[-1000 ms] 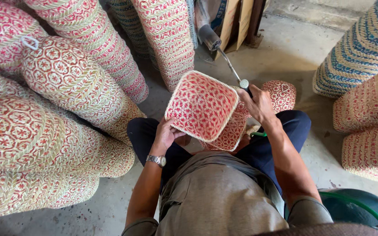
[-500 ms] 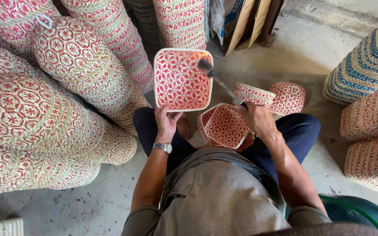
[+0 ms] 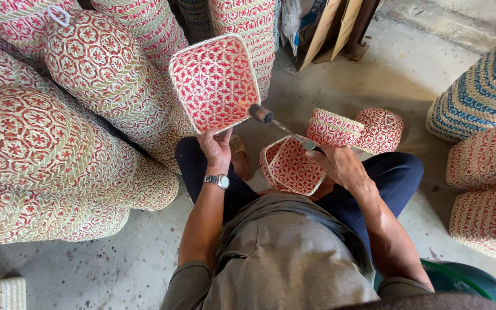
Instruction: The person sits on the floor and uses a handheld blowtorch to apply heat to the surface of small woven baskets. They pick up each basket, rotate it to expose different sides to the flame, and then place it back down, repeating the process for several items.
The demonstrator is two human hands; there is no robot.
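My left hand [image 3: 215,147], with a wristwatch, grips the lower rim of a square red-and-cream woven basket [image 3: 213,80] and holds it up, its opening facing me. My right hand [image 3: 340,165] is closed on a thin metal tool [image 3: 279,125] with a dark round end that points toward that basket. A second red woven basket [image 3: 291,166] rests on my lap between my knees, just left of my right hand. Two more small red baskets [image 3: 333,127] [image 3: 381,130] sit on the floor beyond my right knee.
Long stacks of nested red-and-cream baskets [image 3: 58,132] lie on the left and behind. Blue-striped [image 3: 480,95] and red woven baskets [image 3: 486,189] stand at the right. Boards [image 3: 340,23] lean at the back. A green object [image 3: 460,281] is at my right hip. The floor is bare concrete.
My left hand has lifted the square basket further away to the left. The right hand with the tool has come down beside the basket on my lap.
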